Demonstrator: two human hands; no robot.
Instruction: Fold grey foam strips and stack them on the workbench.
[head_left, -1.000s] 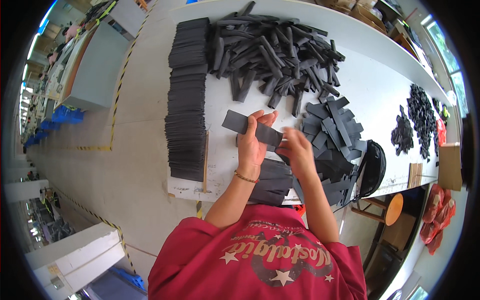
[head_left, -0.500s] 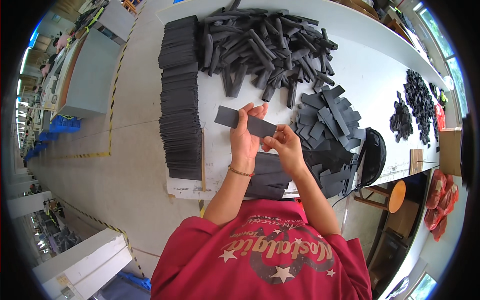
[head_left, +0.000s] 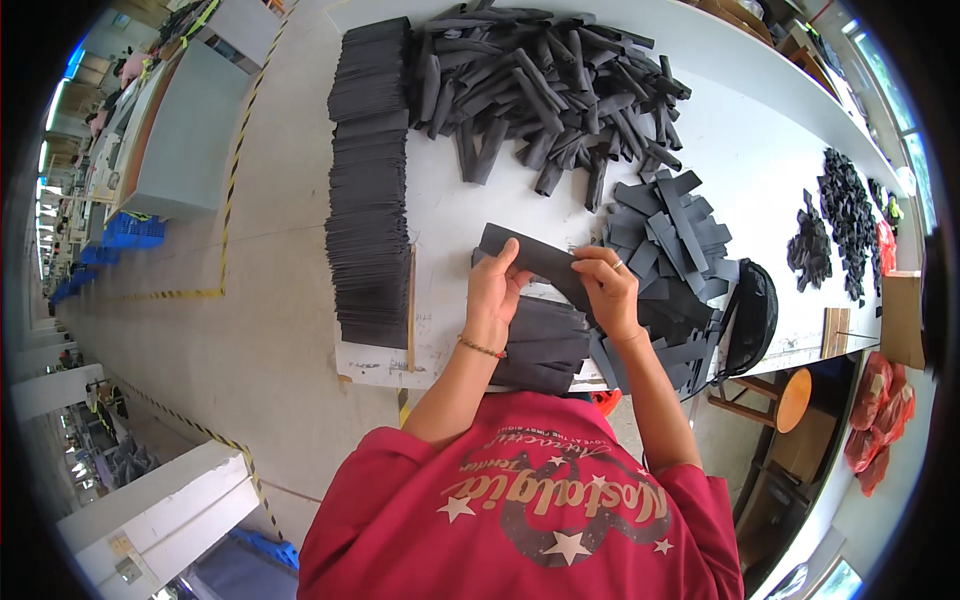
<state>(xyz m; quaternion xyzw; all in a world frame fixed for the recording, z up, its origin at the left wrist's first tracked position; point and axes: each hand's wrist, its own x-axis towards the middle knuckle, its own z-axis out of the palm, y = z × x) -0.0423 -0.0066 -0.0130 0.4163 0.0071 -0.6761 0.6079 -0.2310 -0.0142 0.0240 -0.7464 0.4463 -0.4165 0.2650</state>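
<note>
Head view, worker at the near edge of the white tabletop point(head_left: 760, 170).

Left edge of tabletop: long row of stacked dark flat sheets point(head_left: 368, 180), running from the far corner toward the near edge. Undisturbed across the last second.

Far centre: loose heap of rolled or folded dark strips point(head_left: 550, 85).

Near edge, centre: left hand point(head_left: 495, 295) closed on the left part of a dark flat strip point(head_left: 525, 255), thumb on top, fingers curled beneath. A thin bracelet sits on that wrist. Under the hands lies a low pile of fanned dark pieces point(head_left: 545, 340), reaching the near edge.

Right hand point(head_left: 608, 290) pinches the right end of the same strip, fingers bent over it, ring visible. Strip is held just above the tabletop, tilted, its left end higher in the picture.

Change: a second ago the strip was held further out over the table, both hands extended; it now sits closer to the body and the right-hand fingers have closed over its end. Judgement: the piece is being folded or worked, not yet set down.

Right of the hands: heap of flat dark cut pieces point(head_left: 670, 230), then a black round object point(head_left: 752, 315) at the near edge. Further right, two small dark piles point(head_left: 830, 220).
</note>
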